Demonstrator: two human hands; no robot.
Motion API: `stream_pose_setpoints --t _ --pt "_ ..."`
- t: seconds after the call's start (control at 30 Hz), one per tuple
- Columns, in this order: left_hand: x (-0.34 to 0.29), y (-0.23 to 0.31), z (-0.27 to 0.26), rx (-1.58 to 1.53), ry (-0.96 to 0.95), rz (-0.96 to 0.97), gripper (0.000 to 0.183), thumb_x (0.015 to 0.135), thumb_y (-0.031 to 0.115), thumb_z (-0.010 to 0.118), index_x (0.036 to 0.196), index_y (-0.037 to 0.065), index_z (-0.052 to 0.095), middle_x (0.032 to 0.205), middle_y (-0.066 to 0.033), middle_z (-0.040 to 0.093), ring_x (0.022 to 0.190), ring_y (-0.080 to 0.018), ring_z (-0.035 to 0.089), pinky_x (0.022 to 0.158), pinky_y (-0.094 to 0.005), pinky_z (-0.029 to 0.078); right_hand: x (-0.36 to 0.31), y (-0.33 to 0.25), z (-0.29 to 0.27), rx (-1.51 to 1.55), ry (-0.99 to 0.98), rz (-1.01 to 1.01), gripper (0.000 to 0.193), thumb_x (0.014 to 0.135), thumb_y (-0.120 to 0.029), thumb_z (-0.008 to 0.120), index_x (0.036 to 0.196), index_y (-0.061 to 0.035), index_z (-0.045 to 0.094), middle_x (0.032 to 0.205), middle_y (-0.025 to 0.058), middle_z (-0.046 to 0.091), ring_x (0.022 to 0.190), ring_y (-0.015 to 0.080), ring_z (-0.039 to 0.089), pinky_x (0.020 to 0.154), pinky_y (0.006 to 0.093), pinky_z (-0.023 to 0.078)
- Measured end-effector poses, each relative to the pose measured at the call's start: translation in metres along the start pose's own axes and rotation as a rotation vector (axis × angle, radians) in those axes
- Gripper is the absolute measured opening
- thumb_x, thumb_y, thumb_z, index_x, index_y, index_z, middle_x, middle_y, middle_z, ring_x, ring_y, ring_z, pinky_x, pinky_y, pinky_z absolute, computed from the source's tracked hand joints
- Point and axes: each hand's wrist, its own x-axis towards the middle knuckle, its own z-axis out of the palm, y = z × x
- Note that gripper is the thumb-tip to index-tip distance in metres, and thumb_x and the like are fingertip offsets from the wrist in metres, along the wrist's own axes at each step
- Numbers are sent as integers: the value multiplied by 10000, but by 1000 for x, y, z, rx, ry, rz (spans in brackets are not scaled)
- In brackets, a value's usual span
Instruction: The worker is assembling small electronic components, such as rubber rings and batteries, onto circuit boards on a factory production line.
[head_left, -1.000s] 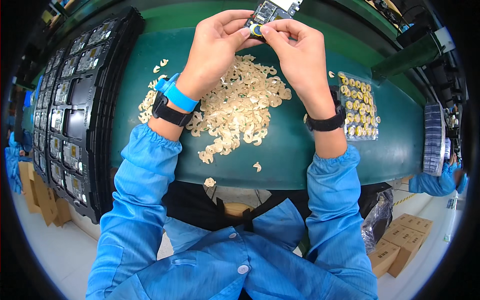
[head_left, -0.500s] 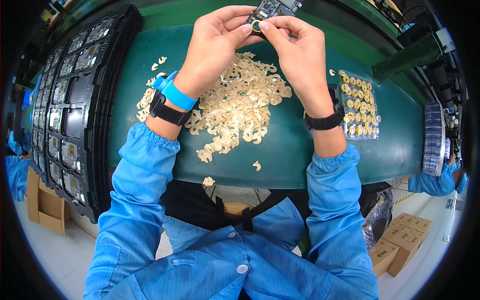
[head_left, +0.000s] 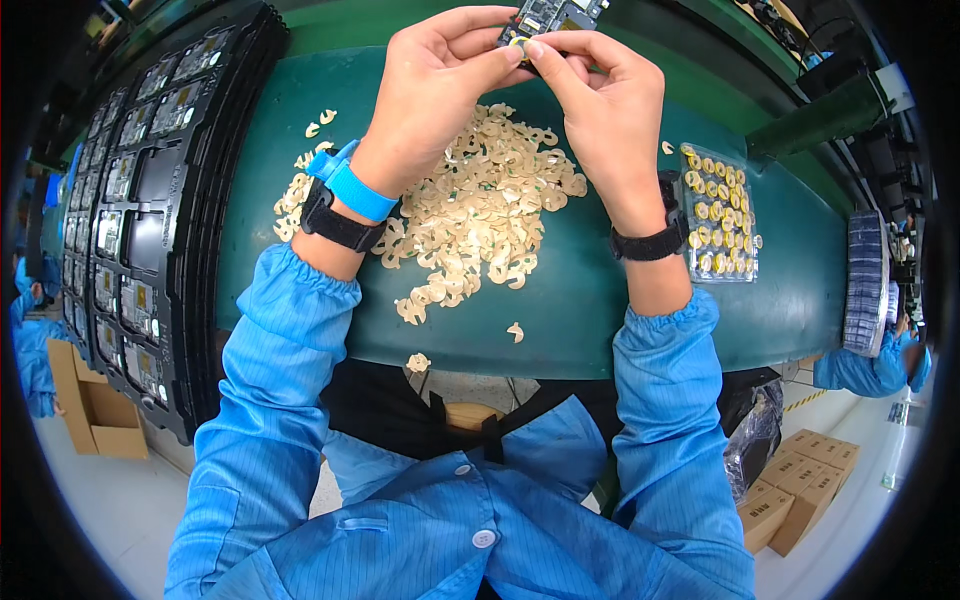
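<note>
In the head view, at 12 o'clock, the left hand pinches the board; the right hand's thumb touches the disc, grip unclear. On the counter, scraps lie centrally, a clear tray at 2 o'clock; black trays at 10.

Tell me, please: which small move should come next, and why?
Perhaps the right hand should gently press the round, yellow-rimmed part onto the circuit board: the left hand holds the board, the right thumb is at the part's edge, and I cannot tell whether the part sits flat.
</note>
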Motion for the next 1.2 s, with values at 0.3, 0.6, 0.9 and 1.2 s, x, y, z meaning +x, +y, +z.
stream_pose_setpoints --t 0.3,0.6,0.9,1.2 --pt "-1 0 2 41 32 18 377 995 -22 622 1357 -104 559 1217 -195 713 1082 -209 718 963 -320 615 -3 -3 3 -18 36 -36 99 898 -61 781 925 34 775 613 -97 400 576 6 356 502 231 277" --pt "0 -1 4 41 17 34 368 995 -26 616 1352 -102 563 1208 -192 716 1077 -208 720 955 -321 618 -3 -2 0 5 42 -28 84 885 -51 796 905 28 775 613 -102 394 578 -4 347 506 222 259" --pt "-5 5 -11 44 56 60 327 995 37 671 1293 -80 606 1124 -167 739 1019 -193 732 902 -324 629 1 -6 14 -5 51 -49 198 844 -73 851 909 -12 674 674 -91 450 615 11 381 532 212 303" --pt "2 -17 8 -177 61 10 219 916 -74 666 1125 -75 600 946 -138 745 881 -173 737 718 -293 630 -3 21 -10 -36 123 102 363 914 -43 803 878 -103 447 818 -66 354 717 31 349 621 189 293"
